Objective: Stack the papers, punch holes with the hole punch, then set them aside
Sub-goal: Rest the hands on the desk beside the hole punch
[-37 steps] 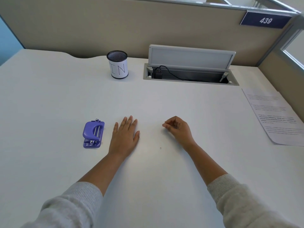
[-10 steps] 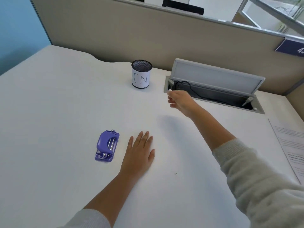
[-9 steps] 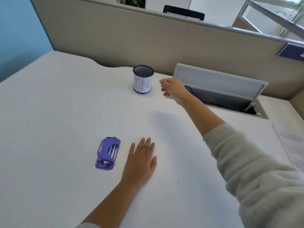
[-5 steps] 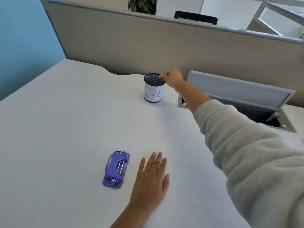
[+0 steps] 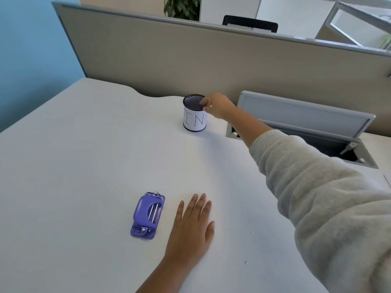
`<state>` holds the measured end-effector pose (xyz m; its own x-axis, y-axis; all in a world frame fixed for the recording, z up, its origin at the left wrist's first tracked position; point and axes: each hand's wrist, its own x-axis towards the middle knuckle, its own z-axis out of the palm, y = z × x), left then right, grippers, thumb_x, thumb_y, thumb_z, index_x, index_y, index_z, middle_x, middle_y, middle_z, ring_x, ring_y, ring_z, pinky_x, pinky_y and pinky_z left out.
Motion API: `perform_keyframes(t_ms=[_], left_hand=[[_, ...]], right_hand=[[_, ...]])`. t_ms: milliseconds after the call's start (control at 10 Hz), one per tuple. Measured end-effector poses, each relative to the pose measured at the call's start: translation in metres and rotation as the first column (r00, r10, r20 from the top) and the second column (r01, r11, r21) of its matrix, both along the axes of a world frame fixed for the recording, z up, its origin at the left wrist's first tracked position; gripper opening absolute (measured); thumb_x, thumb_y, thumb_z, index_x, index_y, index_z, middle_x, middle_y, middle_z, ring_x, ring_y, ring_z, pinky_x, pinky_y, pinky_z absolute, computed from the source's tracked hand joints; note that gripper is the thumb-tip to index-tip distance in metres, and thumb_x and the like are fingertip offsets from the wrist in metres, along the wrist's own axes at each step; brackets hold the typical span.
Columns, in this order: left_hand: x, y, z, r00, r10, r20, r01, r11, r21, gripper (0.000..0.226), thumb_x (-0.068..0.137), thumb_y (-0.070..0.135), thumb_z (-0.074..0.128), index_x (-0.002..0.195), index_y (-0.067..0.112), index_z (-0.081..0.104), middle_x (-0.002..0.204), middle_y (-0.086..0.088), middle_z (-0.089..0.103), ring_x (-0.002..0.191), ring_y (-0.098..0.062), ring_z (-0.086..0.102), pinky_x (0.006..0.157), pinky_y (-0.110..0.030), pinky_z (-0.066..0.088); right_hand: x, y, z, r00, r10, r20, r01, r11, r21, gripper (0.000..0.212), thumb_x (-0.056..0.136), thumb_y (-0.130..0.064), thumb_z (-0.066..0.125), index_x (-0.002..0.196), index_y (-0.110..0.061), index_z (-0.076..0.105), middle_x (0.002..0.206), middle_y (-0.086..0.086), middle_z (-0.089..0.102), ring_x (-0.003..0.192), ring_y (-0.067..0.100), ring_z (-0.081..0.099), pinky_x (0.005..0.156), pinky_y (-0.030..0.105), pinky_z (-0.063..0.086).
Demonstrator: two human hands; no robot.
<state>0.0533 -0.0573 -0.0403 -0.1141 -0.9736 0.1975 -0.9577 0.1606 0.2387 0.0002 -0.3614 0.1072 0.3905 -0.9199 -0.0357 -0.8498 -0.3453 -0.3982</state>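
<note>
Right hand [image 5: 219, 105] newly pinching cup [image 5: 194, 113] rim.

The smooth, matt white counter [image 5: 84, 155] carries a glossy purple plastic hole punch [image 5: 147, 215] with bare metal rods at seven o'clock, and a black wire-mesh cup [image 5: 194, 112] wrapped in white paper at twelve o'clock. The cream sleeve [image 5: 317, 199] is fuzzy cloth.

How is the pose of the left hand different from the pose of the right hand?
The left hand lies flat, palm down, on the desk beside the purple hole punch; the right hand is stretched far forward, raised at the mesh cup. Left fingers are spread straight; right fingers curl at the cup's rim. Neither hand holds papers.
</note>
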Motion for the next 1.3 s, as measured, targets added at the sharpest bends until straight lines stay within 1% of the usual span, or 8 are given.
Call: perform_keyframes(t_ms=[200, 300, 400, 600, 700, 800, 1000, 1300], left_hand=[[-0.001, 0.000, 0.001, 1.000, 0.012, 0.005, -0.012, 1.000, -0.001, 0.045, 0.087, 0.035, 0.036, 0.124, 0.016, 0.055, 0.134, -0.002, 0.055, 0.126, -0.020, 0.048, 0.106, -0.045, 0.031], [-0.001, 0.000, 0.002, 1.000, 0.018, 0.019, -0.018, 1.000, 0.018, 0.046, 0.086, 0.034, 0.035, 0.122, 0.015, 0.058, 0.132, -0.003, 0.056, 0.125, -0.021, 0.050, 0.102, -0.048, 0.040], [-0.001, -0.001, 0.002, 0.999, 0.016, 0.031, -0.017, 1.000, 0.026, 0.047, 0.086, 0.034, 0.034, 0.121, 0.014, 0.058, 0.132, -0.004, 0.056, 0.124, -0.021, 0.050, 0.101, -0.048, 0.040], [-0.002, 0.000, 0.002, 0.999, 0.022, 0.036, -0.022, 1.000, 0.007, 0.046, 0.086, 0.032, 0.035, 0.122, 0.012, 0.057, 0.132, -0.005, 0.056, 0.124, -0.023, 0.051, 0.101, -0.049, 0.039], [-0.002, 0.000, 0.001, 0.999, 0.015, 0.033, -0.016, 1.000, 0.015, 0.047, 0.087, 0.033, 0.034, 0.122, 0.012, 0.057, 0.132, -0.006, 0.056, 0.124, -0.024, 0.050, 0.102, -0.050, 0.037], [-0.002, -0.001, 0.001, 0.999, 0.017, 0.034, -0.018, 1.000, 0.016, 0.048, 0.087, 0.033, 0.033, 0.123, 0.011, 0.057, 0.132, -0.006, 0.056, 0.125, -0.024, 0.050, 0.102, -0.051, 0.035], [-0.002, -0.001, 0.001, 0.999, 0.021, 0.027, -0.021, 1.000, 0.008, 0.049, 0.087, 0.033, 0.032, 0.123, 0.011, 0.057, 0.133, -0.006, 0.055, 0.125, -0.024, 0.049, 0.102, -0.050, 0.034], [-0.001, -0.001, 0.000, 1.000, 0.020, 0.020, -0.020, 1.000, 0.004, 0.049, 0.088, 0.033, 0.032, 0.123, 0.010, 0.057, 0.133, -0.007, 0.056, 0.125, -0.024, 0.049, 0.103, -0.050, 0.034]], right_hand=[[-0.023, 0.035, -0.011, 0.991, 0.022, 0.131, -0.013, 0.997, -0.076, 0.029, 0.089, -0.015, 0.056, 0.117, -0.016, 0.061, 0.117, 0.010, 0.060, 0.098, 0.022, 0.055, 0.080, 0.024, 0.037], [-0.050, 0.077, -0.030, 0.995, 0.060, 0.085, -0.059, 0.998, -0.016, 0.026, 0.088, -0.016, 0.058, 0.114, -0.018, 0.061, 0.111, 0.008, 0.059, 0.081, 0.017, 0.052, 0.077, 0.025, 0.040], [-0.085, 0.131, -0.044, 0.996, 0.084, 0.036, -0.087, 0.993, 0.084, 0.023, 0.089, -0.018, 0.058, 0.112, -0.019, 0.062, 0.102, -0.002, 0.054, 0.081, 0.013, 0.053, 0.076, 0.022, 0.038], [-0.148, 0.216, -0.064, 1.000, -0.008, -0.020, 0.013, 0.966, 0.260, 0.011, 0.089, -0.018, 0.054, 0.088, -0.024, 0.063, 0.094, -0.007, 0.059, 0.081, 0.008, 0.055, 0.067, 0.011, 0.039], [-0.167, 0.245, -0.068, 0.996, -0.043, -0.079, 0.064, 0.953, 0.297, 0.012, 0.088, -0.018, 0.055, 0.092, -0.018, 0.066, 0.093, -0.004, 0.061, 0.081, 0.008, 0.056, 0.068, 0.011, 0.041], [-0.171, 0.263, -0.072, 0.988, -0.117, -0.102, 0.141, 0.952, 0.272, 0.014, 0.086, -0.017, 0.055, 0.093, -0.015, 0.067, 0.093, -0.003, 0.061, 0.086, 0.013, 0.060, 0.077, 0.021, 0.048], [-0.165, 0.278, -0.080, 0.982, -0.150, -0.118, 0.169, 0.970, 0.174, 0.017, 0.084, -0.022, 0.059, 0.099, -0.016, 0.064, 0.092, -0.008, 0.051, 0.084, 0.009, 0.053, 0.075, 0.018, 0.038], [-0.160, 0.281, -0.080, 0.987, -0.109, -0.115, 0.126, 0.981, 0.150, 0.014, 0.088, -0.019, 0.057, 0.099, -0.015, 0.066, 0.102, 0.000, 0.061, 0.091, 0.015, 0.060, 0.074, 0.019, 0.039]])
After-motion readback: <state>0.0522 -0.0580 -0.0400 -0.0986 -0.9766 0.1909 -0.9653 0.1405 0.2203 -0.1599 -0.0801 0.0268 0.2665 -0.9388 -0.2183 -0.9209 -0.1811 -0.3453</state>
